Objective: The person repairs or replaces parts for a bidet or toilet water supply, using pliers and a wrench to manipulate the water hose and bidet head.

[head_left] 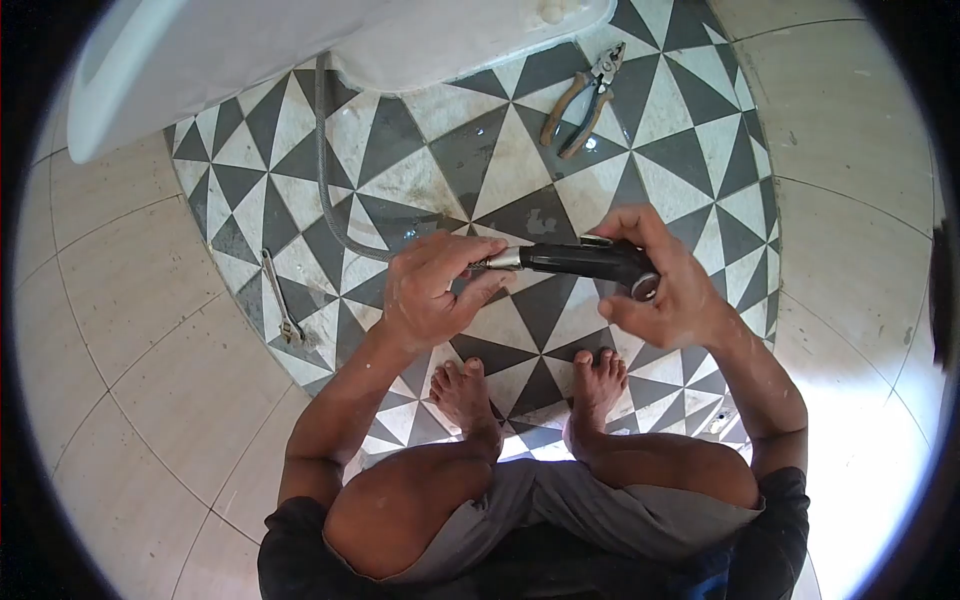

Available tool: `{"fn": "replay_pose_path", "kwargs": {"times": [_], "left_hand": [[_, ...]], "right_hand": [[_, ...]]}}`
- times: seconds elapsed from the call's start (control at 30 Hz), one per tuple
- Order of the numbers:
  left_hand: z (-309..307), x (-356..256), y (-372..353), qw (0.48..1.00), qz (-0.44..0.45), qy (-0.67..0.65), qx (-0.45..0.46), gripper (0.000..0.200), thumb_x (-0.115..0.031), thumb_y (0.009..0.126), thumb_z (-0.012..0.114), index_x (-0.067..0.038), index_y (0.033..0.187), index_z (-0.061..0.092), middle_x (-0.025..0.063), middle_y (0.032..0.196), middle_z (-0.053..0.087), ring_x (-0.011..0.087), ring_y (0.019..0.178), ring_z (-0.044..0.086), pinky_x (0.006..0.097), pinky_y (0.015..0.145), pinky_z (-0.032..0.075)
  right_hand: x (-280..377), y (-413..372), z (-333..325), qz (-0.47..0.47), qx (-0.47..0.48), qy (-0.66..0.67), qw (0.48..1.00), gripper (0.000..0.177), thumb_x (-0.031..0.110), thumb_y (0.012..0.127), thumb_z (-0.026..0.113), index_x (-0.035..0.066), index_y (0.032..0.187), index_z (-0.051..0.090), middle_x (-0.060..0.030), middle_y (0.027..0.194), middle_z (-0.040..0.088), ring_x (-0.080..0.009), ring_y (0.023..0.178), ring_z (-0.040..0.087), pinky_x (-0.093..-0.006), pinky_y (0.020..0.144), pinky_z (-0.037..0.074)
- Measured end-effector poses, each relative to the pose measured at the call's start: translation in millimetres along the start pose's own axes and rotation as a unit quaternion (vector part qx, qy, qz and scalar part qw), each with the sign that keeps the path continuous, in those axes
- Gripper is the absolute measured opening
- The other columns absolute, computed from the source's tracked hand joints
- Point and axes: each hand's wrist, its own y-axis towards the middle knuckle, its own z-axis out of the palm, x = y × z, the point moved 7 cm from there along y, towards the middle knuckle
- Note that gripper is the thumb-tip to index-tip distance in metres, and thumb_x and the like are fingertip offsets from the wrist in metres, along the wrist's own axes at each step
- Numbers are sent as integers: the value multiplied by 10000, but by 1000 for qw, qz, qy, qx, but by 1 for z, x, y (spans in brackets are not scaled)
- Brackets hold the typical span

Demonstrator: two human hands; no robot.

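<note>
A black handheld sprayer (575,260) with a silver collar lies level between my hands, above the patterned floor. My left hand (435,287) pinches the silver connector end, where a grey braided hose (325,170) meets it. The hose runs from there up along the floor toward the white fixture. My right hand (665,280) is wrapped round the sprayer's head, thumb below and fingers above, with the round nozzle showing between them.
Pliers with brown handles (590,105) lie on the black-and-white tiled floor (540,310) at the top. An adjustable wrench (280,300) lies at the left. A white ceramic fixture (430,40) stands at the top. My bare feet are below my hands.
</note>
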Motion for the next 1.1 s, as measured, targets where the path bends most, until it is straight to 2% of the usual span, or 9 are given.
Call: {"fn": "replay_pose_path", "kwargs": {"times": [0.17, 0.27, 0.33, 0.43, 0.47, 0.53, 0.63, 0.97, 1.1], "left_hand": [[-1, 1, 0, 1000, 23, 16, 9, 314, -130, 756, 857, -35, 1029, 734, 104, 938, 768, 241, 671, 678, 338, 607, 525], [0, -3, 0, 999, 31, 6, 18, 318, -124, 749, 857, -35, 1029, 735, 103, 936, 768, 251, 677, 680, 345, 618, 524], [-1, -3, 0, 1000, 18, 1, 10, 319, -116, 746, 856, -33, 1029, 734, 103, 938, 768, 255, 686, 686, 346, 620, 524], [-2, 0, 0, 1000, 16, -11, 7, 318, -105, 743, 852, -32, 1028, 733, 103, 938, 767, 257, 691, 689, 346, 619, 523], [-1, -1, -1, 999, 27, -17, 14, 315, -103, 743, 851, -34, 1027, 732, 102, 937, 767, 254, 688, 687, 345, 615, 521], [-1, -4, -1, 999, 31, -4, 6, 318, -113, 743, 854, -35, 1026, 732, 99, 935, 767, 251, 684, 685, 345, 614, 520], [-3, -10, 3, 999, 34, 24, -9, 321, -133, 742, 859, -37, 1021, 732, 94, 932, 767, 248, 682, 684, 343, 612, 519], [-2, -14, 6, 996, 63, 51, -35, 322, -163, 751, 859, -40, 1020, 731, 94, 936, 765, 244, 691, 691, 347, 637, 538], [-3, -10, 4, 997, 47, 49, -26, 320, -165, 754, 858, -41, 1020, 732, 94, 939, 765, 244, 700, 694, 347, 637, 535]], "right_hand": [[-6, 2, 2, -51, -16, 104, 993, 504, -33, 783, 684, 40, 1230, 462, -155, 1233, 613, -180, 913, 659, -301, 798, 519], [5, 3, -6, -156, -21, -48, 986, 499, 46, 841, 752, 45, 1250, 467, -113, 1155, 635, -157, 890, 651, -276, 806, 502], [-3, 3, -6, -74, 21, -45, 996, 452, 204, 907, 779, 59, 1237, 505, -97, 903, 664, -154, 710, 674, -290, 603, 495], [-3, 1, -5, -94, -9, -45, 995, 564, 349, 953, 725, 46, 1348, 459, -64, 749, 638, -140, 644, 661, -275, 564, 482], [3, 1, -2, -94, -9, -45, 994, 564, 349, 953, 725, 46, 1348, 459, -64, 749, 638, -140, 644, 661, -275, 564, 482], [-5, 2, -1, 65, -47, 141, 987, 687, 461, 996, 629, 47, 1474, 359, -49, 752, 625, -122, 631, 640, -259, 558, 475], [-14, 0, 4, 80, -49, 176, 980, 772, 521, 1010, 570, 47, 1540, 269, -46, 808, 614, -111, 650, 625, -252, 559, 479], [-8, 2, -8, 56, -116, 158, 979, 652, 493, 1042, 527, 36, 1484, 387, -51, 860, 593, -51, 690, 596, -194, 482, 440], [-28, -1, -8, 165, -7, 250, 954, 674, 380, 998, 651, 48, 1508, 363, -33, 841, 608, -64, 688, 594, -217, 512, 479]]}}
